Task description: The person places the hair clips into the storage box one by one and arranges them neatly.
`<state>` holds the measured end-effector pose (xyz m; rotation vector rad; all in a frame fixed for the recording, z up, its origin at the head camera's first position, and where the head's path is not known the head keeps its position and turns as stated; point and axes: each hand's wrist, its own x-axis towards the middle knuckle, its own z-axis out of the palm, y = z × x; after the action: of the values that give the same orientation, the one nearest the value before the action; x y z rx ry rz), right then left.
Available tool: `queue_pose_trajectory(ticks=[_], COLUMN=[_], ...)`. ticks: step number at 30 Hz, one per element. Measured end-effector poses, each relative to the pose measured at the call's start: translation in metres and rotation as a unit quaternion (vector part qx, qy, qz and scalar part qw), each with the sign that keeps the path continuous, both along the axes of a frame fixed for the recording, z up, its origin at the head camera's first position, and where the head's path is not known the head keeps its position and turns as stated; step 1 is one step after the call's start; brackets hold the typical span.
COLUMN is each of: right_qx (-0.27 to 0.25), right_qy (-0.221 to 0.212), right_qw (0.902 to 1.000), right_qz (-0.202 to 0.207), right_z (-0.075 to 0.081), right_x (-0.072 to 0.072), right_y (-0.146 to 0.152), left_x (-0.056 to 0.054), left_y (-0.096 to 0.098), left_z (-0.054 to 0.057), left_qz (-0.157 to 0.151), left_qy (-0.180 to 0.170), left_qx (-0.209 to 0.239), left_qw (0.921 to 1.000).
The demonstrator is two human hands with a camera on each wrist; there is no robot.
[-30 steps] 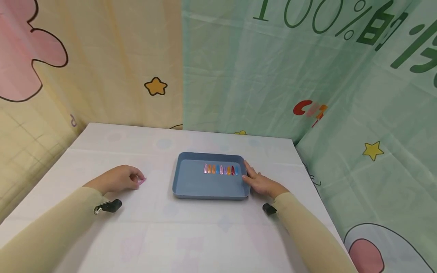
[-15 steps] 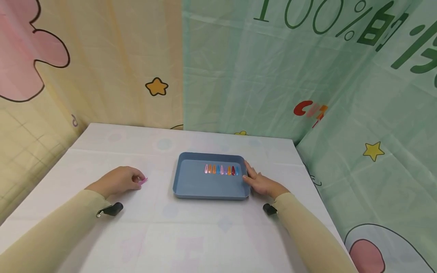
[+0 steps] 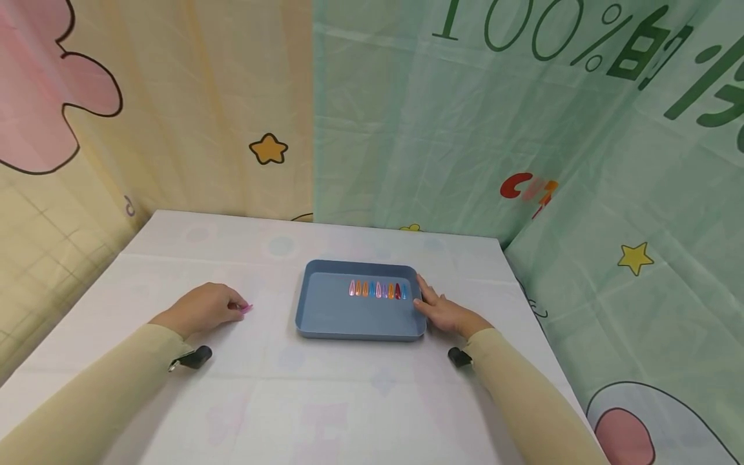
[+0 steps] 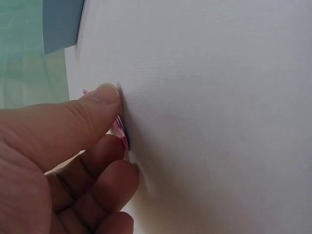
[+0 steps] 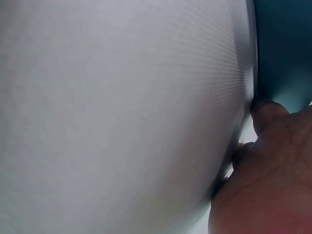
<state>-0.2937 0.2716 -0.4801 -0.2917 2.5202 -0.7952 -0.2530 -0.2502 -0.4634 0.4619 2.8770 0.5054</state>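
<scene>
My left hand is at the left part of the table, thumb and fingertips pinching a pink hair clip. Close to the tabletop in the left wrist view, the clip is partly covered by the thumb and fingers. A blue-grey tray lies near the middle, with a row of several colourful hair clips in its upper right part. Against the tray's right side rests my right hand, fingers extended along the edge and thumb at the rim. In the right wrist view, fingers touch the tray's wall.
A white patterned cloth covers the table. Printed curtains hang behind it and along the right side. Tabletop lies between my left hand and the tray. A black device is strapped at the left wrist.
My left hand has shifted very slightly to the right with the pink hair clip still pinched. The right hand and the tray look the same.
</scene>
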Motion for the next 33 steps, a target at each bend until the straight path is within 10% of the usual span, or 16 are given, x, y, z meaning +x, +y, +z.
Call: queue_pose_trajectory(ticks=[15, 33], right_qx=[-0.011, 0.001], right_qy=[-0.004, -0.004], right_qw=[0.9999, 1.0000], right_qz=[-0.004, -0.002], right_z=[-0.002, -0.003], right_x=[-0.001, -0.003], right_y=[0.001, 0.002], left_x=[0.003, -0.003], left_y=[0.010, 0.002], left_z=[-0.001, -0.007], left_qz=[-0.006, 0.018], left_qy=[0.083, 0.055], left_qx=[-0.013, 0.026], left_qw=[0.9965, 0.9979])
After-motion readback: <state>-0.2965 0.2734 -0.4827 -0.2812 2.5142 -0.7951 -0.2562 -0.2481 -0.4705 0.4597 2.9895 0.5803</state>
